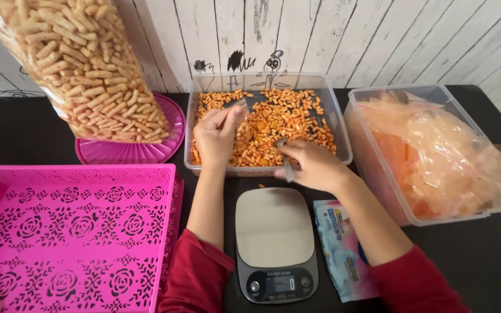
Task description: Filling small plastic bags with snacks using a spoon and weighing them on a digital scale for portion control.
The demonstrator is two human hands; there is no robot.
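A clear plastic tub (343, 136) in the middle holds orange snack pieces (273, 119). My left hand (215, 136) reaches into the tub and pinches a small clear plastic bag (240, 119) open over the snacks. My right hand (311, 162) rests at the tub's near edge, gripping a small metal scoop or spoon (287, 165) that points down. Both sleeves are red. A digital kitchen scale (273, 243) with a bare steel platform sits just in front of the tub, between my forearms.
A pink perforated basket (71, 232) fills the left front. A big clear bag of stick snacks (82, 64) stands on a pink lid (169, 124) at back left. A clear tub of orange-tinted plastic bags (436, 150) sits at right. A wipes packet (343, 249) lies beside the scale.
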